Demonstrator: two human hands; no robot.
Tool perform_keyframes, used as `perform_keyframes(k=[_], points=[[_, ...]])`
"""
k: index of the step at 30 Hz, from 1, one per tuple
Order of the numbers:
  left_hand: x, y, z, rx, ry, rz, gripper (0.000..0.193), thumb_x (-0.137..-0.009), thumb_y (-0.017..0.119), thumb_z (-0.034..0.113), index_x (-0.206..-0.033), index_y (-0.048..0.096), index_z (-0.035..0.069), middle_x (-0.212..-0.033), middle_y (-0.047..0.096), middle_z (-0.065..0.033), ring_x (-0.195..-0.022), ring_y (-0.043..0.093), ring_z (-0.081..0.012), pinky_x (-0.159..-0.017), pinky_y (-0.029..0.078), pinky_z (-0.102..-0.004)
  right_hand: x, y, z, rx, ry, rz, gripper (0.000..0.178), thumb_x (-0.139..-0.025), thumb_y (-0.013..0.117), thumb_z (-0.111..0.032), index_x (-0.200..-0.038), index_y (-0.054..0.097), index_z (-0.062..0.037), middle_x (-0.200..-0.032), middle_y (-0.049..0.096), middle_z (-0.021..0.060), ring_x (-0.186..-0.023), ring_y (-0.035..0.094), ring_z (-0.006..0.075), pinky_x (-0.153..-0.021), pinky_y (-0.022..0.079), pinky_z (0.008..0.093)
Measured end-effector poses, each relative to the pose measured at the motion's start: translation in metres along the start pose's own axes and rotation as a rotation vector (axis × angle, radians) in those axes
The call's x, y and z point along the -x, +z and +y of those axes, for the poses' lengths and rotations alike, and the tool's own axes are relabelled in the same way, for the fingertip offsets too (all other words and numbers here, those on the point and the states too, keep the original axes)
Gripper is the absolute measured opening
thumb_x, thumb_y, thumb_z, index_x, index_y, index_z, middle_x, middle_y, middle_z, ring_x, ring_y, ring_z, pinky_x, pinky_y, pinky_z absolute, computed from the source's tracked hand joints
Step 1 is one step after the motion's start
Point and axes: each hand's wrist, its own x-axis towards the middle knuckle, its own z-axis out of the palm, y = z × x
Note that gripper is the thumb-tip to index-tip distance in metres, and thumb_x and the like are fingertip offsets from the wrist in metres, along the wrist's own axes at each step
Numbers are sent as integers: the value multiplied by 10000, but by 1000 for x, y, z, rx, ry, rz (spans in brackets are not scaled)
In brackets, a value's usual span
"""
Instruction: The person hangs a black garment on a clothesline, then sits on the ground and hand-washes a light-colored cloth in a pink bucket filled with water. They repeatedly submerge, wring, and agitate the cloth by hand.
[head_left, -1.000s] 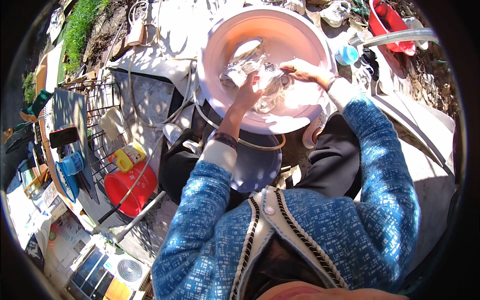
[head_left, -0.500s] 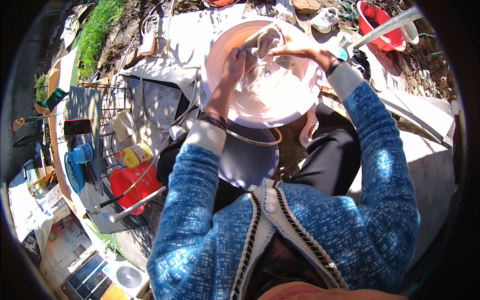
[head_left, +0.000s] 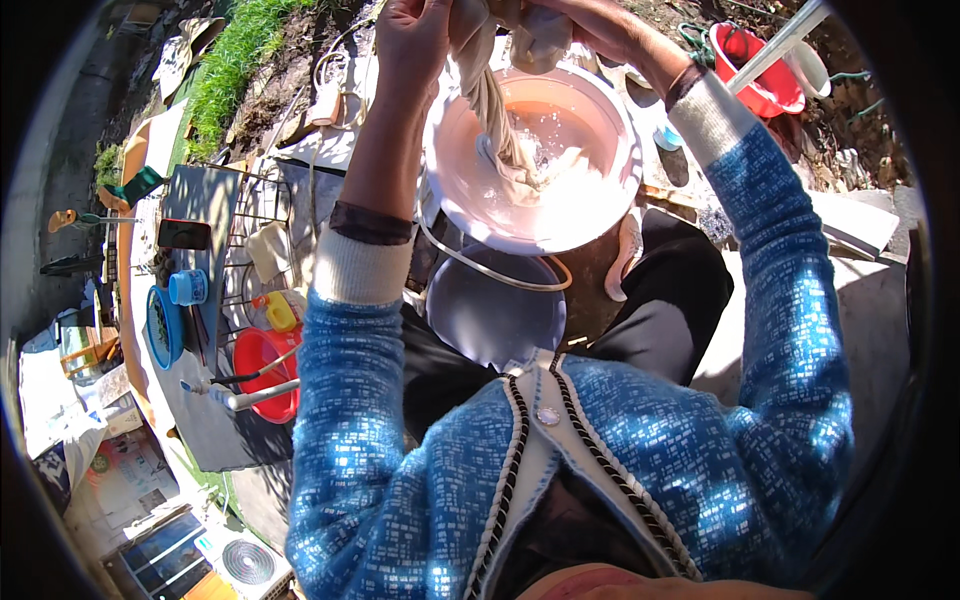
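Outdoors, grass lies at upper left. Left hand and right hand, raised at the cropped upper edge, apparently clamp a beige cloth trailing into a pink basin.

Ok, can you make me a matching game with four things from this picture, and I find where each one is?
Things:
1. Smartphone
2. Beige cloth
3. Grass
4. Dark basin

Places:
A. Between the person's legs
B. On the grey board, at the left
C. Hanging from the left hand and right hand into the pink washbasin
D. Growing at the upper left

Right pairs: 1-B, 2-C, 3-D, 4-A
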Motion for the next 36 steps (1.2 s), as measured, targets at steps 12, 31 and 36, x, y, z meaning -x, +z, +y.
perform_keyframes(k=[12, 31, 36], points=[[2, 1, 44, -248, 59, -239, 303, -961, 673, 166, -1237, 632, 46, -1093, 694, -76, -956, 653, -129, -859, 523, -286, 0, 69, -15, 339, -69, 144, 310, -867, 758, -199, -1116, 676, -34, -968, 700, 56, -859, 654, 159, -787, 536, 326], [87, -84, -185, -1211, -183, -975, 813, -726, 840, 227, -1448, 475, 312, -1625, 268, -35, -1494, 227, -323, -1223, 226, -443, -39, 41, -126, -112, -147, 65, 177, -930, 639, -207, -1001, 671, -48, -891, 717, 39, -790, 693, 149, -751, 567, 297], [141, -100, -208, -875, -591, -604, 407, -755, 798, 259, -1103, 694, 74, -993, 719, -140, -962, 685, -311, -861, 526, -387, -40, 27, -109, 111, -157, 81, 235, -932, 676, -204, -1070, 666, -14, -946, 708, 58, -823, 678, 161, -771, 550, 298]])
